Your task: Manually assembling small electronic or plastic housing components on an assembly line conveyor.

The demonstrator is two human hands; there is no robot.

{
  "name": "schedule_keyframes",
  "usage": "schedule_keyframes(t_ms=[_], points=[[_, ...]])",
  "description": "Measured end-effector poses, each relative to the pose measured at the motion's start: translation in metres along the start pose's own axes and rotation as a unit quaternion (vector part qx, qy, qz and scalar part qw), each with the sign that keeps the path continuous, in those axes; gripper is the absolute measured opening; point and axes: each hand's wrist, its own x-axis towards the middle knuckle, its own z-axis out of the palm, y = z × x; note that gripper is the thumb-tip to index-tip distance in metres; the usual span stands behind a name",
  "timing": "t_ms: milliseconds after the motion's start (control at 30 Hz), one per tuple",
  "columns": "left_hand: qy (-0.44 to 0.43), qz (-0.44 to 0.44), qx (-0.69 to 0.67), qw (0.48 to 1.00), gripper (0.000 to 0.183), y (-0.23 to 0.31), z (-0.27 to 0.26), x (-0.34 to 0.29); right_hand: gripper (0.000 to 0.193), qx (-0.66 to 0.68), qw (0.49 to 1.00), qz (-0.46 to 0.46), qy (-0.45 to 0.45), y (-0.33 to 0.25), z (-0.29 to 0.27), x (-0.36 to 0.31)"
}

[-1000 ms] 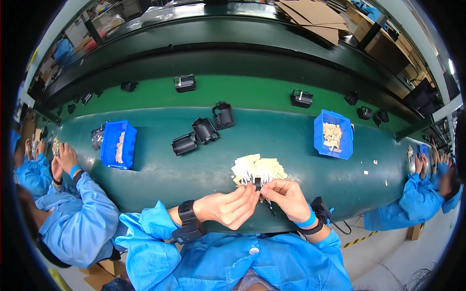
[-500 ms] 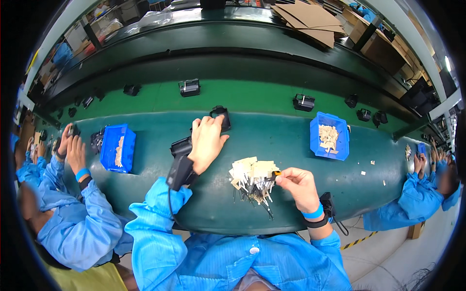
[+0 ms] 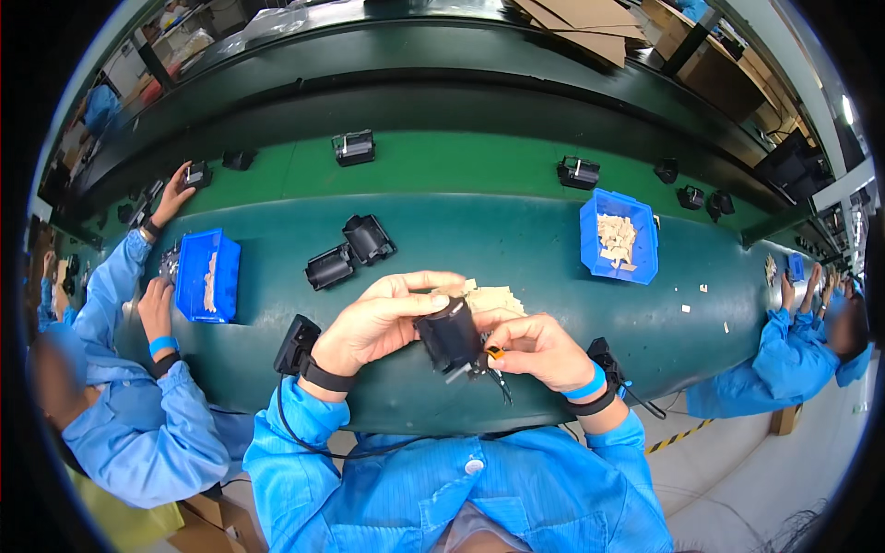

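Observation:
My left hand (image 3: 383, 318) is closed on a black plastic housing (image 3: 449, 338), tilted in front of my chest. My right hand (image 3: 539, 353) pinches a small orange and black part (image 3: 495, 352) against the lower right end of that housing. A short white piece sticks out from the housing's bottom edge. Just behind my hands lies a pile of pale yellowish strips (image 3: 495, 300) with thin dark leads, largely hidden by the hands and the housing. Beyond my left hand, two more black housings (image 3: 330, 267) rest touching each other on the green table.
A blue bin (image 3: 619, 238) of pale pieces stands at the right, a similar blue bin (image 3: 207, 276) at the left. Black housings (image 3: 354, 147) are spaced along the green strip (image 3: 452, 164). A co-worker's hand (image 3: 173, 195) reaches there at left; another co-worker sits at right.
My left hand has picked up a black housing and brought it near. My right hand has carried the orange part to it. The left co-worker's hand has reached to the far strip.

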Motion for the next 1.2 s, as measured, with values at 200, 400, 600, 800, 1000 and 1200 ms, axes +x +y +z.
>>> schedule_keyframes(t_ms=[200,400,600,800,1000,1200], points=[[0.07,0.06,-0.188,0.978,0.053,-0.032,0.025,-0.014,0.008,0.175,0.981,0.005,0.08,0.023,0.014,0.006],[0.18,0.164,-0.029,0.969,0.035,-0.061,0.029,-0.028,0.005,0.096,0.985,-0.016,0.142,0.033,0.027,0.009],[0.215,0.206,-0.056,0.953,0.04,-0.072,0.026,-0.029,0.002,0.08,0.979,0.0,0.187,0.034,0.043,0.007],[0.194,0.27,-0.033,0.943,0.055,-0.086,0.026,-0.033,0.004,0.039,0.981,-0.048,0.186,0.044,0.044,0.007],[0.195,0.315,-0.042,0.928,0.062,-0.094,0.034,-0.028,0.003,0.064,0.979,-0.071,0.181,0.046,0.046,0.008],[0.192,0.32,-0.023,0.927,0.069,-0.101,0.031,-0.026,0.004,0.009,0.976,-0.088,0.198,0.049,0.046,0.01]])
